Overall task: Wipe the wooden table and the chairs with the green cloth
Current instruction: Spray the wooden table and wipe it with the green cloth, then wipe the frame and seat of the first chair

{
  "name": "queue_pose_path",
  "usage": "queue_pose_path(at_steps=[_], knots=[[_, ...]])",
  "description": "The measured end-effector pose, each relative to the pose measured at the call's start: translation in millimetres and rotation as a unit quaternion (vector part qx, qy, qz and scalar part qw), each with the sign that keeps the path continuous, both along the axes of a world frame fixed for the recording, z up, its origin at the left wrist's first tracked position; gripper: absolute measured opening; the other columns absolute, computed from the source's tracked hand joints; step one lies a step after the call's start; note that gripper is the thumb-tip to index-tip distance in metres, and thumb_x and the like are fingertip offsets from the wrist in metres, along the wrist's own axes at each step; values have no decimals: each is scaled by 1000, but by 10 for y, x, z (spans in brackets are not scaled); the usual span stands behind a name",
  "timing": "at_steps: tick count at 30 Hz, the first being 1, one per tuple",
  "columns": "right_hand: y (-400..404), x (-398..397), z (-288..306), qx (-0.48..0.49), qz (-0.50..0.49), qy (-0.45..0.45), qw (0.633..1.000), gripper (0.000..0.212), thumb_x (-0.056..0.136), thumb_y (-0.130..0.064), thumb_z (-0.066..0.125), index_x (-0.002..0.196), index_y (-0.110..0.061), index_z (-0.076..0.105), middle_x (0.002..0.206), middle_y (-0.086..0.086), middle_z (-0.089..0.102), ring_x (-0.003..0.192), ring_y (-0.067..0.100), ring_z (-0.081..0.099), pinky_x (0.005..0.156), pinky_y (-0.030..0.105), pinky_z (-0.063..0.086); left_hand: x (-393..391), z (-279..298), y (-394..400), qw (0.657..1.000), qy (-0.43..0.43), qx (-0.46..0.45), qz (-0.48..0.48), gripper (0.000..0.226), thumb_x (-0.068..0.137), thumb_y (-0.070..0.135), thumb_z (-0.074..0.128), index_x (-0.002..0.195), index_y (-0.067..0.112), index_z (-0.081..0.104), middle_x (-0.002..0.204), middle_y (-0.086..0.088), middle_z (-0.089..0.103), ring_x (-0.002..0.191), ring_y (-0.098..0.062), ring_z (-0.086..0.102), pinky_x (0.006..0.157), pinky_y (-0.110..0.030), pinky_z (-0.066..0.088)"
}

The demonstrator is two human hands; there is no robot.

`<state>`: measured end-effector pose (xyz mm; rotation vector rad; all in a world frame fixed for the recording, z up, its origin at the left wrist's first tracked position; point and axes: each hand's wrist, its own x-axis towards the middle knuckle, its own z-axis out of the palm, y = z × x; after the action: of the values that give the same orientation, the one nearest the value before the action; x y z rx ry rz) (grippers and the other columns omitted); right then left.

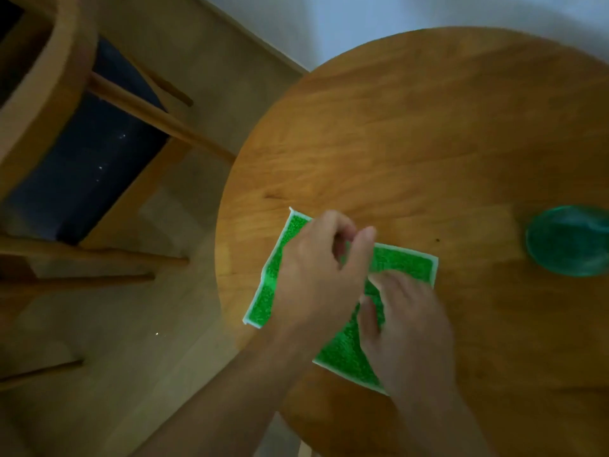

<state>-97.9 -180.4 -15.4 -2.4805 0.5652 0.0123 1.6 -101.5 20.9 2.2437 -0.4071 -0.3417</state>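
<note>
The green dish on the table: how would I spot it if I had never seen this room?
Find the round wooden table that fills the right side of the view. Follow its right edge to the picture's border, where the dish sits alone, partly cut off. It is round, glassy and dark teal, unlike the flat, bright green cloth with a white border under both hands near the table's left edge.
</note>
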Motion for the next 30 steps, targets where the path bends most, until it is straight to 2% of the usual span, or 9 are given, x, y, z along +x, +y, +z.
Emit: queue_pose_path(at_steps=[3,5,9,12,15,20,23,27,30], knots=[[-45,397,18,-3,25,30,999,43,90,-26,65,128,-8,57,123,8,61,114,28,53,92,39,45,-260,-138,572,994,65,87,27,34,86,49,53,66,22,51,56,8,50,51,-3,46,48,-20,35],[-78,665,-6,-30,60,96,993,44,94,-35,57,133,-17,49,127,2,55,115,23,46,93,38,40,-490,-279,763,966,132,222,-10,35,81,63,52,79,28,50,76,16,52,73,0,52,62,-24,42],[-114,859,-38,-16,100,133,986,17,93,-35,58,102,-21,59,93,-3,55,88,19,46,75,36,38,-677,-418,764,929,146,337,-48,49,72,70,59,98,31,42,96,12,37,100,-13,46,75,-31,38],[-226,870,-51,146,39,98,984,15,91,-26,63,80,-19,54,72,-3,51,67,17,51,57,33,40,-615,-447,732,937,111,324,-67,38,80,58,60,101,27,51,97,9,41,102,-16,47,75,-32,37],[-302,890,69,297,-41,72,951,21,90,-15,65,74,-16,51,52,-8,43,43,5,34,41,22,30,-565,-427,819,948,90,293,-85,24,90,46,53,100,24,55,100,7,44,102,-15,47,79,-31,41],[-291,956,366,364,-80,35,927,15,87,-16,68,79,-21,57,62,10,57,53,19,47,48,29,35,-349,-303,1109,990,82,108,-36,7,86,30,49,84,24,48,84,8,47,80,-12,48,66,-32,41],[-242,1064,545,387,-61,16,920,16,75,-33,71,87,-37,62,69,9,71,57,19,64,49,35,47,-124,-137,1381,994,101,24,40,9,83,37,48,80,32,41,77,9,50,68,-10,50,57,-29,40],[-51,1277,667,341,79,44,936,49,63,-38,81,108,-49,66,90,-6,75,73,13,71,61,40,59,251,52,1780,990,51,-38,127,11,82,43,47,92,40,45,81,15,58,66,-6,55,61,-27,45],[268,1541,642,220,181,54,957,44,58,-59,80,97,-67,61,94,-32,65,81,-3,65,64,12,50,524,157,2169,983,-1,-28,184,12,86,31,53,90,42,50,84,21,59,68,1,56,59,-16,42]])
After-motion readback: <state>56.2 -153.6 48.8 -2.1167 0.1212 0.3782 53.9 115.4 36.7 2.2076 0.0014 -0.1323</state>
